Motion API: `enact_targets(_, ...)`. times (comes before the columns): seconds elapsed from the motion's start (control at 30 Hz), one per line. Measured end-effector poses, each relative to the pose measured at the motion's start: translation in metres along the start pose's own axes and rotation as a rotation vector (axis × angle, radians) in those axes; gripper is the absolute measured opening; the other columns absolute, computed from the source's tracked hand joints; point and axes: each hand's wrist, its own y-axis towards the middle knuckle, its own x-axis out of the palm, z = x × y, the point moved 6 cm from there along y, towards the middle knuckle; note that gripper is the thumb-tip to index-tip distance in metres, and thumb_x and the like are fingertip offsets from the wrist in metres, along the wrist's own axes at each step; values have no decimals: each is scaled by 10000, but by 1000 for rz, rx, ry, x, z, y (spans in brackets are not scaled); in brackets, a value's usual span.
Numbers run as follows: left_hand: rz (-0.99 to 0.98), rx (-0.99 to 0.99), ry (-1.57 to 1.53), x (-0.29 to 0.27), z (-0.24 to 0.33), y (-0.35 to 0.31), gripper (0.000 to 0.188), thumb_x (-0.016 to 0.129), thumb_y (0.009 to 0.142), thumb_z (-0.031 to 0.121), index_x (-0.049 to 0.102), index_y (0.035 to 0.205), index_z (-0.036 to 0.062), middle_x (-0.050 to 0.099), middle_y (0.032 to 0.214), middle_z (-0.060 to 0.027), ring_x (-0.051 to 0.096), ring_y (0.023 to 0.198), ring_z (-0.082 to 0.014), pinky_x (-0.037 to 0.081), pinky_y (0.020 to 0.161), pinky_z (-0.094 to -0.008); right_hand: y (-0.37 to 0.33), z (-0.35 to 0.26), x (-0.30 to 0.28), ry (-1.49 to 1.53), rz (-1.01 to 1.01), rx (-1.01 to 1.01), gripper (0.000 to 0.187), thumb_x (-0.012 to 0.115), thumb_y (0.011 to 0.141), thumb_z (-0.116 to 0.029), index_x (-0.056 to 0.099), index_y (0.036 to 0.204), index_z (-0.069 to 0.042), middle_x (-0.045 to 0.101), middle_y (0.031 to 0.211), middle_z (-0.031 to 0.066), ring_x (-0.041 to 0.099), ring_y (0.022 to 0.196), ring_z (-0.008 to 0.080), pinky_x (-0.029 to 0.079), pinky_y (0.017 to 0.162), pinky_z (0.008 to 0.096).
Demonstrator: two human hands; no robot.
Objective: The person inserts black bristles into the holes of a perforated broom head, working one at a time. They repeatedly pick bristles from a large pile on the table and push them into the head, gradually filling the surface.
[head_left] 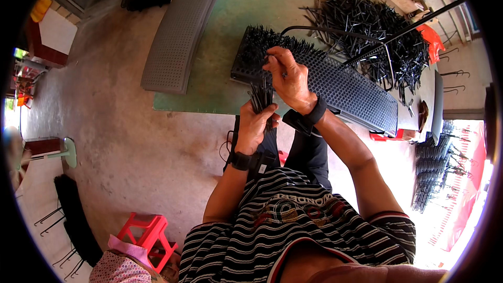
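My left hand (pixel 251 128) is closed round a bunch of thin black strips (pixel 260 96), which stick up out of the fist near the table's front edge. Just ahead and to the right, my right hand (pixel 291 81) is closed in a pinch above a black perforated board (pixel 359 94). What its fingertips hold, if anything, is too small and dark to make out. Many black strips (pixel 262 42) stand upright in the holes along the board's far left part, while the holes toward its right end show bare. Behind the board lies a big loose heap of black strips (pixel 367 26).
Grey perforated panels (pixel 181 36) lie stacked along the left of the green table (pixel 225 36). A black rod frame (pixel 408 29) crosses above the board and heap. A hand tool (pixel 409 107) lies at the right. A pink stool (pixel 149 233) stands on the floor behind my left side.
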Motion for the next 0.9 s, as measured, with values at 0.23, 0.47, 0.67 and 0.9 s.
enact_targets(0.23,-40,-32,-53,-3,0,-1,155,638,818,34,582,956,-9,643,818,-103,611,595,-169,507,479,-278,0,-9,15,-412,-258,-378,307,577,677,37,613,972,-39,571,844,118,593,753,268,491,542,361)
enact_targets(0.47,-113,-49,-146,-3,2,-2,253,598,843,28,560,1091,-6,638,850,-105,613,614,-171,515,499,-282,8,-14,15,-584,-435,-397,408,594,634,10,598,1038,-50,521,818,96,578,808,260,489,551,352)
enact_targets(0.67,-274,-75,-221,6,10,-8,292,569,860,51,545,1144,-10,631,886,-116,621,665,-184,530,582,-301,3,-26,-25,-477,-402,-386,472,578,633,35,569,1102,-18,559,897,108,585,822,276,499,557,344)
enact_targets(0.9,-501,-176,-104,20,5,-12,177,575,846,40,586,1011,-25,622,783,-96,597,644,-177,474,549,-285,-34,-38,-23,-687,-722,-741,600,591,754,-228,421,1311,-81,417,1344,137,373,1268,310,334,989,517)
